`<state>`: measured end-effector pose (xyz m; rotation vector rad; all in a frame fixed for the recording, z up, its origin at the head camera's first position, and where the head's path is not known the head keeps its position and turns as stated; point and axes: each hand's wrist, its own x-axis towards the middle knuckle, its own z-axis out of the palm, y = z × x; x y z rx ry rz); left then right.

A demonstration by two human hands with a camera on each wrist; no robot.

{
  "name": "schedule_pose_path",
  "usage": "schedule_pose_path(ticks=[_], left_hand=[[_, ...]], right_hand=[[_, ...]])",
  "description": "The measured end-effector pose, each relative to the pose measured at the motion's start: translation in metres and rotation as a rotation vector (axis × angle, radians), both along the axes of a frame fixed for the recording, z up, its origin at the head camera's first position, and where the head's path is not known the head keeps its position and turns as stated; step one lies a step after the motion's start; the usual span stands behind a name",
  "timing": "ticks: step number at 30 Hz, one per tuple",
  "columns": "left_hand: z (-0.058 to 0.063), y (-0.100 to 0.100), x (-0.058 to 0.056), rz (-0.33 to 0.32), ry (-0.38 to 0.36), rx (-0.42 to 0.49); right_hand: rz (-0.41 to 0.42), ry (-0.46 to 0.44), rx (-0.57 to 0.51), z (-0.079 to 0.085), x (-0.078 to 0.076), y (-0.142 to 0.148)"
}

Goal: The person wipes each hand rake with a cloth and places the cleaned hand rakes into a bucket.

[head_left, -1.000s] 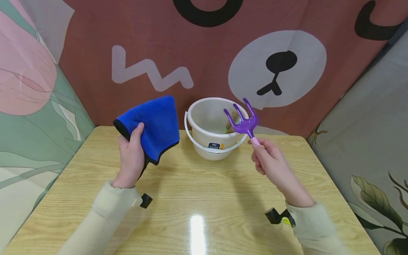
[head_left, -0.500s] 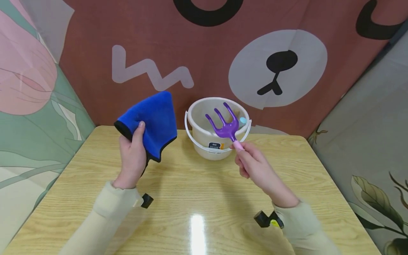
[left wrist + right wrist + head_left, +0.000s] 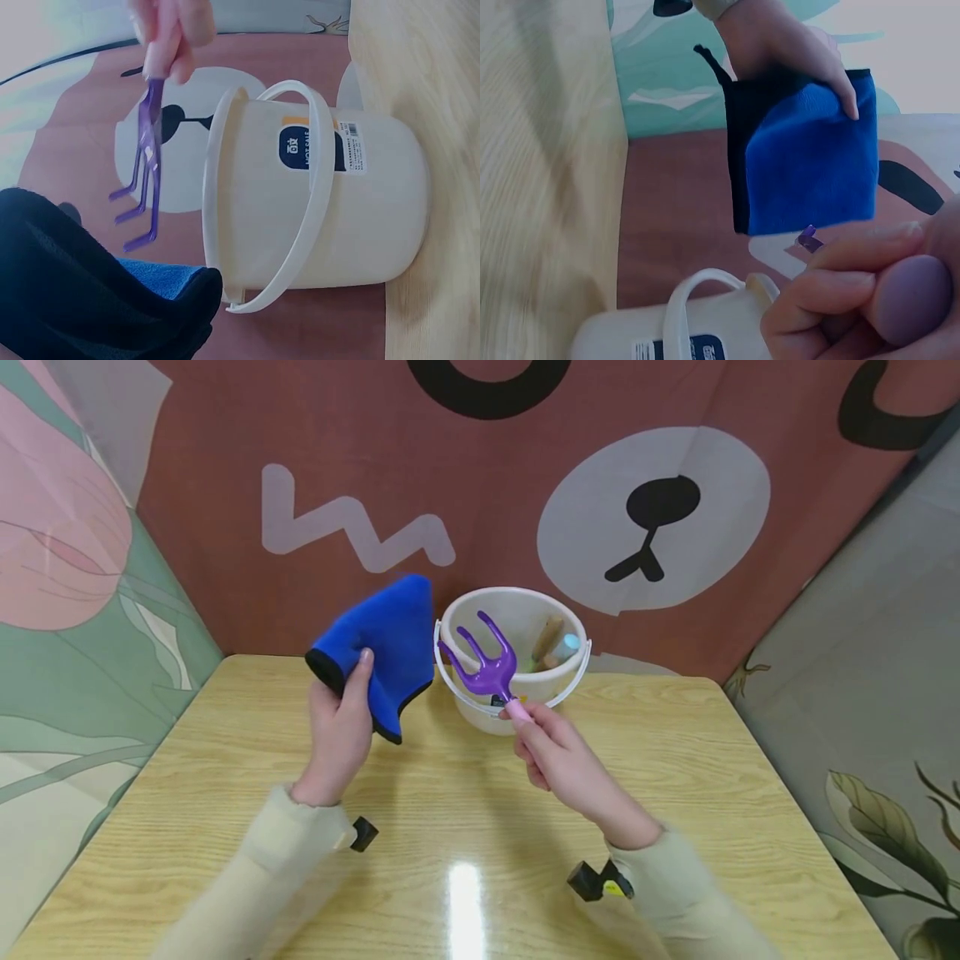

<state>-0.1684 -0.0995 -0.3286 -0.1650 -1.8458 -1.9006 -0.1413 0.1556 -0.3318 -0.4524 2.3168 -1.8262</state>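
My left hand (image 3: 339, 733) grips a blue cloth (image 3: 390, 647) with black edging, thumb on its blue face, held up over the table left of the bucket. In the right wrist view the cloth (image 3: 814, 169) hangs from that hand (image 3: 784, 45). My right hand (image 3: 566, 760) holds a small purple hand fork (image 3: 491, 672) by its pink handle, its three tines pointing up and left in front of the bucket's opening. The left wrist view shows the fork (image 3: 152, 124) side-on, its tines just above the cloth's edge. A white bucket (image 3: 480, 714) stands upright behind both.
Inside the bucket lie a brown-handled item (image 3: 547, 639) and one with a light blue end (image 3: 570, 643). The bucket's handle (image 3: 442, 672) hangs down over its front. A wooden table (image 3: 450, 810) reaches back to a printed bear curtain (image 3: 337, 410). Printed cloth also hangs at both sides.
My right hand has carried the hand fork leftward across the bucket's front, uncovering the things inside. My left hand has shifted slightly right with the cloth.
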Motion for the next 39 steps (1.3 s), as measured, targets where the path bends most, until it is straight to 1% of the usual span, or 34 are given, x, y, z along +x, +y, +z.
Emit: schedule_pose_path(ticks=[4, 8, 10, 11, 13, 15, 17, 18, 20, 21, 23, 25, 27, 31, 34, 39], left_hand=[[-0.001, 0.005, 0.0, -0.007, 0.03, -0.018], [-0.003, 0.008, 0.0, -0.005, 0.061, -0.058], [-0.004, 0.01, -0.001, -0.025, 0.108, -0.096], [-0.006, 0.011, -0.002, -0.034, 0.14, -0.131], [-0.008, 0.013, -0.003, -0.044, 0.231, -0.26], [-0.01, 0.015, -0.004, -0.056, 0.328, -0.429], [-0.013, 0.016, -0.004, -0.056, 0.398, -0.613], [-0.014, 0.016, -0.003, -0.064, 0.418, -0.693], [-0.016, 0.017, -0.003, -0.088, 0.42, -0.806], [-0.018, 0.018, -0.003, -0.103, 0.407, -0.849], [-0.02, 0.019, -0.003, -0.127, 0.377, -0.906], [-0.022, 0.02, -0.002, -0.144, 0.354, -0.934], [-0.023, 0.022, -0.002, -0.148, 0.351, -0.945], [-0.023, 0.024, -0.001, -0.136, 0.384, -0.942], [-0.024, 0.026, -0.001, -0.14, 0.392, -0.944], [-0.025, 0.028, 0.003, -0.171, 0.357, -0.942]], right_hand=[[0.011, -0.008, -0.004, 0.001, 0.001, -0.009], [0.018, -0.009, 0.001, 0.0, 0.001, -0.017], [0.023, -0.009, 0.0, -0.001, 0.001, -0.021], [0.027, -0.005, 0.001, -0.001, 0.0, -0.022], [0.029, -0.002, 0.002, -0.002, 0.0, -0.026], [0.035, -0.004, -0.006, -0.003, 0.0, -0.028], [0.038, -0.008, -0.014, -0.004, 0.001, -0.029], [0.039, -0.008, -0.016, -0.004, 0.001, -0.03], [0.039, -0.006, -0.012, -0.004, 0.001, -0.03], [0.037, -0.001, -0.004, -0.005, 0.001, -0.031], [0.032, 0.012, 0.015, -0.005, 0.002, -0.031], [0.028, 0.018, 0.032, -0.005, 0.002, -0.031], [0.026, 0.027, 0.046, -0.005, 0.001, -0.031], [0.009, 0.037, 0.062, -0.004, 0.0, -0.031], [-0.002, 0.039, 0.066, -0.003, 0.0, -0.029], [0.014, 0.036, 0.056, -0.003, -0.002, -0.026]])
